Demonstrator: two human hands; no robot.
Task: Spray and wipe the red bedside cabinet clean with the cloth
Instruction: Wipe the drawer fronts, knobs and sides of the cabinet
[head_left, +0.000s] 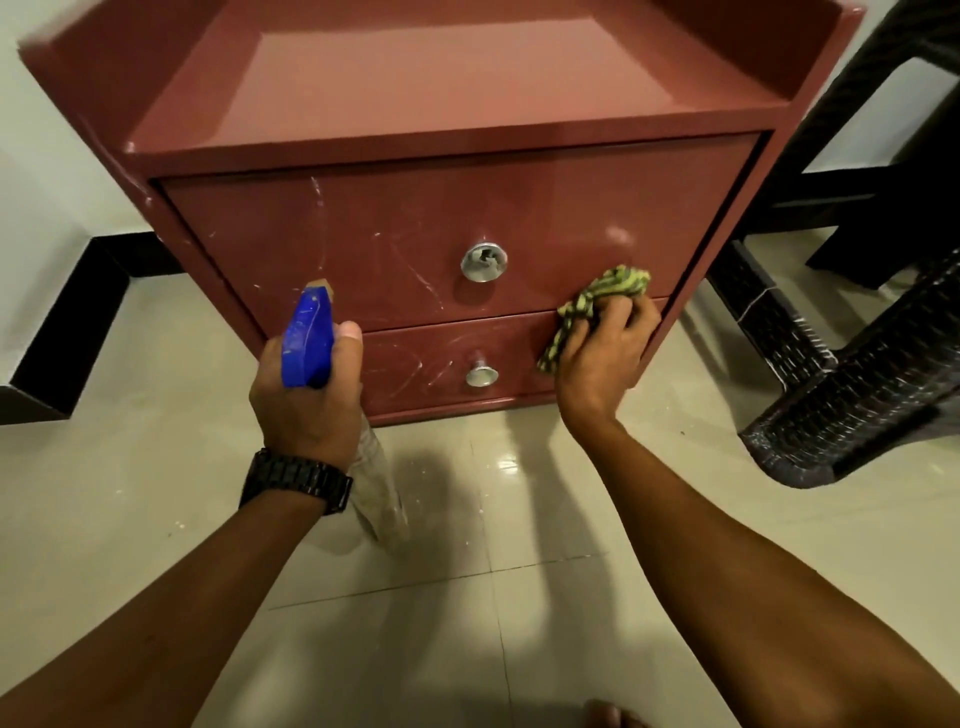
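Observation:
The red bedside cabinet (395, 228) stands on the floor in front of me, with two drawers, each with a round silver knob, and white scuff marks on their fronts. My left hand (306, 405) grips a spray bottle (306, 338) with a blue trigger head, its nozzle close to the lower left of the upper drawer front; the clear body hangs below my wrist. My right hand (605, 358) presses a bunched green and yellow striped cloth (602, 299) against the right side of the drawer fronts, at the seam between them.
A dark woven plastic chair (852, 395) stands close to the cabinet's right side. A black skirting board (62, 332) runs along the pale wall at left. Glossy pale floor tiles (467, 597) lie between me and the cabinet.

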